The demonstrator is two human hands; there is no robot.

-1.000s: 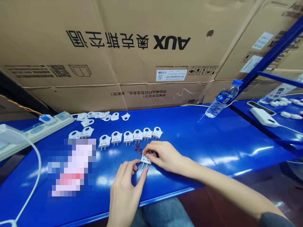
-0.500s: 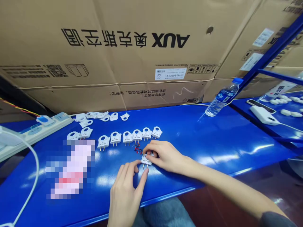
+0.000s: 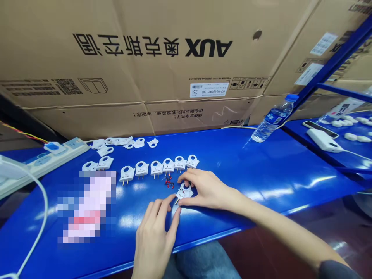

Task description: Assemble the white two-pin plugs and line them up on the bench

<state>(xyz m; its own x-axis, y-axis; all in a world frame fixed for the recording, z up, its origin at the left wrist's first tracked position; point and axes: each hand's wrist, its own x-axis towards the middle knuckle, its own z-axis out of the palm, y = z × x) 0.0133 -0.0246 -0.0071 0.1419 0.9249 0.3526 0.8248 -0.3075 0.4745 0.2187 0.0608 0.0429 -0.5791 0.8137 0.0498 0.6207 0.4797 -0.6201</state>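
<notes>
A white plug piece (image 3: 185, 191) with a round hole and metal prongs is tilted between the thumb and fingers of my right hand (image 3: 205, 190). Just left of it, my left hand (image 3: 158, 224) has its thumb and forefinger apart, their tips close to the prongs; whether they touch is unclear. Small red and black parts (image 3: 169, 182) lie behind the held piece. A row of similar white plug pieces (image 3: 156, 168) stretches behind them on the blue table (image 3: 232, 166), prongs toward me.
White ring-shaped parts (image 3: 139, 143) lie at the back left, near a power strip (image 3: 43, 162) and a cable. A water bottle (image 3: 273, 118) stands against the cardboard (image 3: 162, 77). A pixelated patch covers something at left.
The plug piece in my right hand has turned and tilted, and its ring now shows. My right fingers have shifted to its right side. My left hand has barely moved.
</notes>
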